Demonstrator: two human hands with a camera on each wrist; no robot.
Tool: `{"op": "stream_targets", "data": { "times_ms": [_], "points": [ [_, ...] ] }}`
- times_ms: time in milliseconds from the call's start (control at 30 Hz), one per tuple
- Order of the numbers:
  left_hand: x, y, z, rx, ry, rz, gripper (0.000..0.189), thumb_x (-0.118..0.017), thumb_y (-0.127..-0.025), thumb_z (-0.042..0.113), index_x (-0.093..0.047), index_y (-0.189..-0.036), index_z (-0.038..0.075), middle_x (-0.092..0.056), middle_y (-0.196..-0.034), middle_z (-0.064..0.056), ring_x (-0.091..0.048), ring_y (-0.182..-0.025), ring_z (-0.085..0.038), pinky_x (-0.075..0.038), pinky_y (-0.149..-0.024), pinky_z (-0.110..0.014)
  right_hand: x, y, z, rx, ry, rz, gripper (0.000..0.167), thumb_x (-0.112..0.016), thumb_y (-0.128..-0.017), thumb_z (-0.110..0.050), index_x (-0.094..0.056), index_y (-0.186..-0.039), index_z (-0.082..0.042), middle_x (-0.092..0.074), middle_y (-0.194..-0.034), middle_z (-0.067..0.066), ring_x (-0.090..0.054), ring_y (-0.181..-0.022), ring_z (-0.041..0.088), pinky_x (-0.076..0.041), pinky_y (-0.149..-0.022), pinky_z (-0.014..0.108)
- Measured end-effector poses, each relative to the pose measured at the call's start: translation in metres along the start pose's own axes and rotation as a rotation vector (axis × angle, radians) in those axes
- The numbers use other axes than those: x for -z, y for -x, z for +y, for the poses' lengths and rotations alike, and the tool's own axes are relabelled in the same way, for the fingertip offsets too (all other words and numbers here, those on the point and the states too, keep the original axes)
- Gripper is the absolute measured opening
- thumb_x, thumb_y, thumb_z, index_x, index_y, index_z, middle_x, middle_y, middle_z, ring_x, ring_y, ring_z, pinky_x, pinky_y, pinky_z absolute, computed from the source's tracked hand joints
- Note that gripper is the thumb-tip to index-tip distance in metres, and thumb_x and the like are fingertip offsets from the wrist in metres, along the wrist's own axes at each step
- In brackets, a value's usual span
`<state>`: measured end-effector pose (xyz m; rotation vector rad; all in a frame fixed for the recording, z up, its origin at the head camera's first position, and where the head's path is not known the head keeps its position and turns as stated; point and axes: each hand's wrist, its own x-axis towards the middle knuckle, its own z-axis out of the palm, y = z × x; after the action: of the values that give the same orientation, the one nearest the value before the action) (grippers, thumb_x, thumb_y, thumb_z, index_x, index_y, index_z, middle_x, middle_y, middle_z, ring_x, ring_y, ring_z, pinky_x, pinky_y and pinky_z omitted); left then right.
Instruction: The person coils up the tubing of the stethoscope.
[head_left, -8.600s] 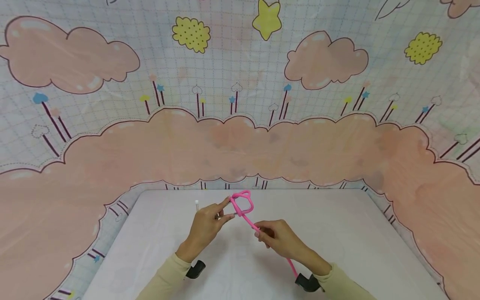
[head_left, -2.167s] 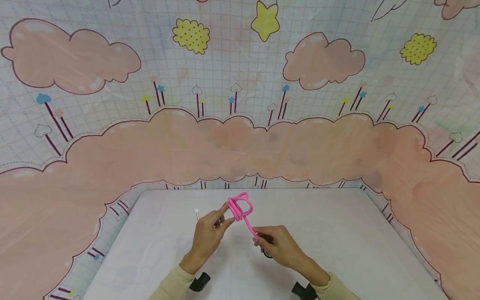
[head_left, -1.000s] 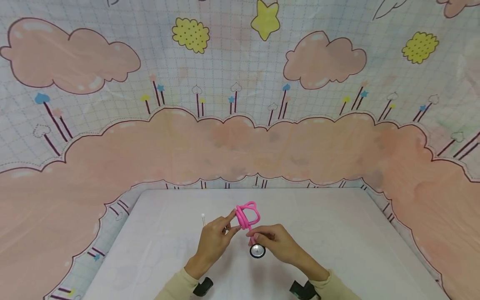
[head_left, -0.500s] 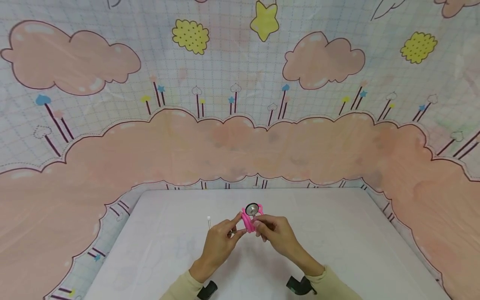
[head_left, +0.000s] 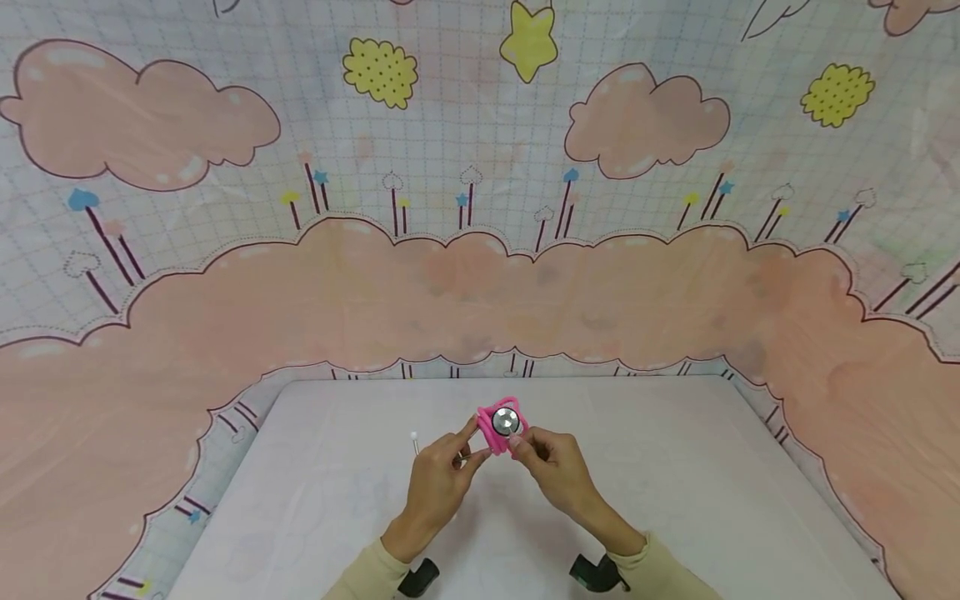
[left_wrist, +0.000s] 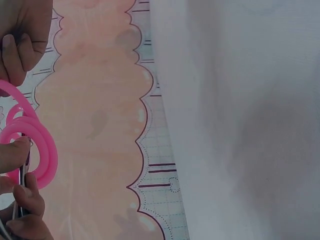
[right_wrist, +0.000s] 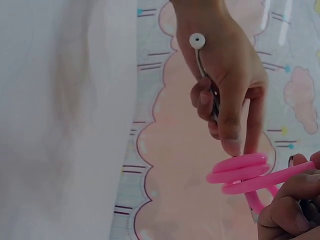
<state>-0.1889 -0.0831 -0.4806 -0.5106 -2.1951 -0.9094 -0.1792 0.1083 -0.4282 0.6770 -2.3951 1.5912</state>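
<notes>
A stethoscope with pink tubing (head_left: 489, 433) is held above the white table, its tube wound in several turns. My left hand (head_left: 438, 475) grips it by the metal ear tubes and the coil's left side. One white ear tip (right_wrist: 197, 40) sticks out behind that hand in the right wrist view. My right hand (head_left: 561, 471) pinches the stethoscope near its round silver chest piece (head_left: 506, 422), which faces up in front of the coil. In the left wrist view, coiled tubing (left_wrist: 47, 155) surrounds the left fingers; the chest piece is hidden there.
The white table (head_left: 675, 467) spreads under both hands. Behind it hangs a printed cloth (head_left: 480, 300) with clouds and stars. Black wrist cameras (head_left: 596, 572) sit below both sleeves.
Earlier my right hand wound the loose pink tube round the coil. Since a second ago it has raised the chest piece from below the coil to its front. The left hand keeps its grip.
</notes>
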Motion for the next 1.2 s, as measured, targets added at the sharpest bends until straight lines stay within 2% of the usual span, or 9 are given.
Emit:
{"op": "stream_targets", "data": {
  "times_ms": [100,200,467,700,1000,1100,1200],
  "points": [
    [0.0,-0.001,0.0,0.015,0.017,0.007,0.056,-0.084,-0.076,0.016,-0.066,-0.128,0.009,-0.049,-0.064,0.011,-0.034,-0.058,0.002,-0.033,-0.05,-0.012,0.004,0.001,-0.017,-0.02,-0.011,-0.012,0.021,-0.059,-0.095,-0.003,-0.065,-0.075,0.001,-0.045,-0.058,0.001,-0.039,-0.055,-0.001,-0.035,-0.047,0.017],
    [0.0,-0.002,0.003,0.021,0.026,0.012,0.057,-0.084,-0.076,0.016,-0.065,-0.129,0.008,-0.049,-0.065,0.011,-0.033,-0.058,0.003,-0.033,-0.05,-0.011,0.004,0.001,-0.02,-0.033,-0.004,-0.006,0.022,-0.059,-0.095,-0.002,-0.064,-0.073,0.002,-0.045,-0.058,-0.002,-0.038,-0.054,-0.002,-0.034,-0.046,0.017],
    [0.002,-0.005,0.012,-0.008,0.031,0.038,0.057,-0.084,-0.076,0.016,-0.065,-0.129,0.008,-0.05,-0.064,0.009,-0.032,-0.058,0.003,-0.03,-0.05,-0.01,-0.003,-0.003,0.016,-0.026,0.038,0.078,0.024,-0.061,-0.096,-0.01,-0.065,-0.073,-0.005,-0.041,-0.057,-0.005,-0.035,-0.051,-0.001,-0.028,-0.042,0.019],
    [0.0,-0.005,0.013,-0.022,0.008,0.051,0.059,-0.084,-0.075,0.017,-0.064,-0.13,0.01,-0.051,-0.063,0.009,-0.03,-0.057,0.004,-0.027,-0.05,-0.008,-0.003,-0.002,0.02,-0.028,0.048,0.116,0.023,-0.067,-0.094,-0.023,-0.071,-0.078,-0.007,-0.044,-0.057,-0.007,-0.039,-0.052,0.001,-0.031,-0.042,0.019],
    [-0.002,-0.003,0.015,-0.065,-0.032,0.067,0.06,-0.085,-0.074,0.018,-0.064,-0.13,0.008,-0.052,-0.062,0.006,-0.031,-0.057,0.003,-0.027,-0.049,-0.007,-0.007,-0.003,0.02,-0.007,0.128,0.211,0.023,-0.069,-0.093,-0.021,-0.07,-0.072,-0.013,-0.042,-0.054,-0.011,-0.037,-0.049,0.0,-0.028,-0.041,0.019],
    [-0.003,-0.003,0.017,-0.077,-0.031,0.07,0.06,-0.085,-0.074,0.016,-0.065,-0.129,0.007,-0.052,-0.062,0.006,-0.03,-0.057,0.004,-0.027,-0.049,-0.007,-0.008,-0.003,0.02,0.025,0.166,0.239,0.02,-0.071,-0.091,-0.018,-0.073,-0.072,-0.01,-0.043,-0.053,-0.011,-0.036,-0.048,-0.001,-0.028,-0.041,0.017],
    [-0.004,-0.002,0.017,-0.09,-0.036,0.076,0.059,-0.086,-0.072,0.015,-0.066,-0.127,0.005,-0.051,-0.062,0.007,-0.029,-0.057,0.004,-0.025,-0.05,-0.006,-0.009,-0.002,0.02,0.101,0.251,0.272,0.015,-0.075,-0.087,-0.015,-0.075,-0.074,-0.008,-0.046,-0.051,-0.011,-0.034,-0.047,-0.004,-0.028,-0.04,0.015]
  ]
}}
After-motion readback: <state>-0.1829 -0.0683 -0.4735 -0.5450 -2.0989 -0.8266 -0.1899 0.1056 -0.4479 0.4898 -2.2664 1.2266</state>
